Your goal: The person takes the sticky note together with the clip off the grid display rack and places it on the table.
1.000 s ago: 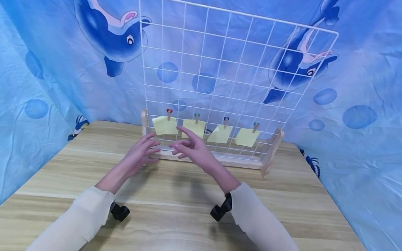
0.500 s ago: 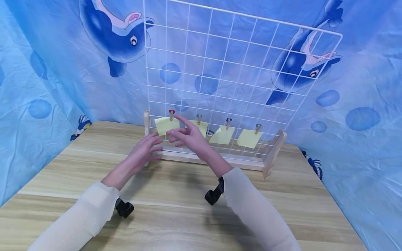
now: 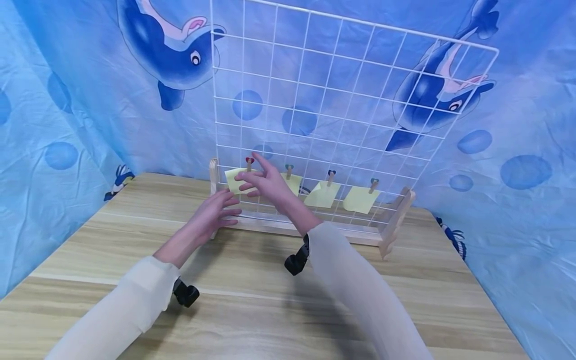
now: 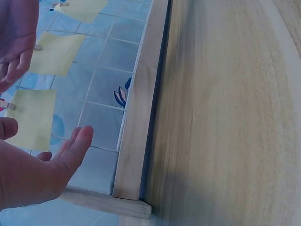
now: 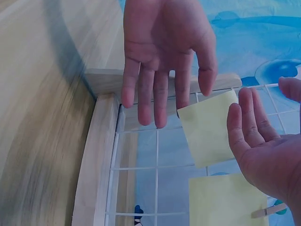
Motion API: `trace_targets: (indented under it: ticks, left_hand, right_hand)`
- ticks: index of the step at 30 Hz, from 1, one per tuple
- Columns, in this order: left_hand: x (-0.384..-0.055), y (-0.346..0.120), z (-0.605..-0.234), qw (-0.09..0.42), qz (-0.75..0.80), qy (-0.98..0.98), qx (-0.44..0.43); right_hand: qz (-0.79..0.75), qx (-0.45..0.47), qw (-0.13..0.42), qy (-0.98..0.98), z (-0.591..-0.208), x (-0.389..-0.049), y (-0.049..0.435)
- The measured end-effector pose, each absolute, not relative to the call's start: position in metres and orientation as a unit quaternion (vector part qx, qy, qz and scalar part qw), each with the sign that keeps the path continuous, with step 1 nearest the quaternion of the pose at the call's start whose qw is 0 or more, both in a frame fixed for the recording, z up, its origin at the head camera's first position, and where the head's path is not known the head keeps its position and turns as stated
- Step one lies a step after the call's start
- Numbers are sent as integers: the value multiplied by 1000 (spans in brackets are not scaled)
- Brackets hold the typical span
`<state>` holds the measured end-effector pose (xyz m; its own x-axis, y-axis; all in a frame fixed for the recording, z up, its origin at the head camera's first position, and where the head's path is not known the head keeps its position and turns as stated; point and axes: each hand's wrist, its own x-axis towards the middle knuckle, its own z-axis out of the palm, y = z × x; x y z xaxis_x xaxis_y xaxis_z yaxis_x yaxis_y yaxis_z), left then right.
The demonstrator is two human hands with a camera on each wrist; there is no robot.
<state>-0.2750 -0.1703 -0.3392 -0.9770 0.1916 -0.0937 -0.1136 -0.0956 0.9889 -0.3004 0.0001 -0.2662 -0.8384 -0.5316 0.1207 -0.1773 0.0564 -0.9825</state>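
In the head view several yellow paper notes hang in a row on a white wire grid point(image 3: 346, 92), each under a small wooden clothespin. The leftmost note point(image 3: 231, 181) has a clothespin point(image 3: 249, 162) with a red heart. My right hand point(image 3: 272, 190) is in front of this note, its fingers spread near the clothespin and partly covering the second note point(image 3: 294, 184). My left hand point(image 3: 211, 216) is just below and left of the leftmost note, fingers extended. Both palms look bare in the right wrist view, where the left hand point(image 5: 164, 52) hangs beside the note point(image 5: 209, 129).
The grid stands in a wooden base with a left foot point(image 3: 213, 172) and a right foot point(image 3: 397, 220). More notes point(image 3: 323, 195) hang to the right. A wood-grain table point(image 3: 252, 320) lies below, and a blue dolphin-print cloth point(image 3: 90, 125) surrounds it.
My right hand has moved up and forward, toward the leftmost note's clothespin. The left hand has stayed nearly in place beside the grid's left foot. The view has shifted slightly.
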Motion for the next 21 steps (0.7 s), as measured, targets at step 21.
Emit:
trace_targets:
  ticks: [21]
  left_hand:
    - [-279,-164,-339,54,733,677,-18]
  right_hand:
    - [-656,-172,90,729,-272,-310,-19]
